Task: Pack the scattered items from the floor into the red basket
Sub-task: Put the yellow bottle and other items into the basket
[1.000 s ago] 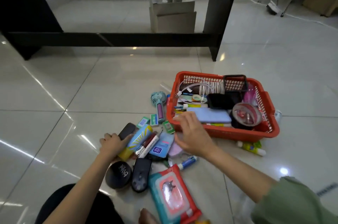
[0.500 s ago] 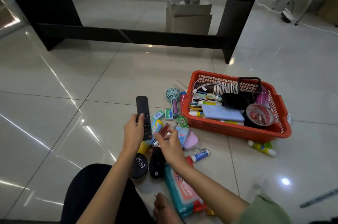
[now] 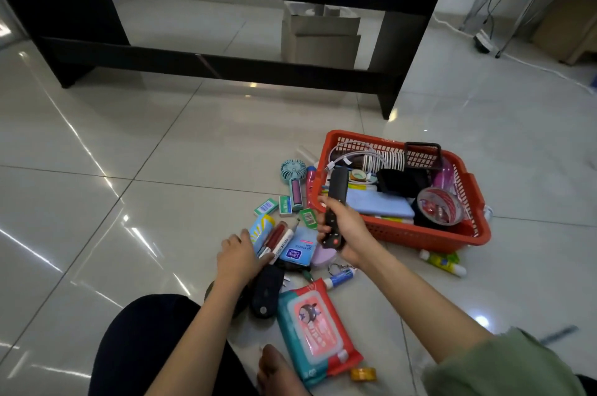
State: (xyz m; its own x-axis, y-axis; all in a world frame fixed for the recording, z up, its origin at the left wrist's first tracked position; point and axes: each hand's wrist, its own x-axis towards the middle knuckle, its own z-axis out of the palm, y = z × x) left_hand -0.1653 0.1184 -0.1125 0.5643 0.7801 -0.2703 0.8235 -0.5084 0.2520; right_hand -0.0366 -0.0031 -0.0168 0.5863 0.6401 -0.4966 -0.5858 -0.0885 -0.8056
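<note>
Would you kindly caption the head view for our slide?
Right hand carries a black remote toward the red basket; left hand reaches into floor clutter.

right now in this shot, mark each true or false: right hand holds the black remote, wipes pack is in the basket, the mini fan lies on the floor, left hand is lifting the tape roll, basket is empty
1. The right hand holds the black remote. True.
2. The wipes pack is in the red basket. False: it lies on the floor near the person.
3. The blue mini fan lies on the floor. True, just left of the basket.
4. The left hand is lifting the tape roll. False: the roll sits in the basket; the left hand rests on the floor pile.
5. The basket is empty. False: it holds several items.
</note>
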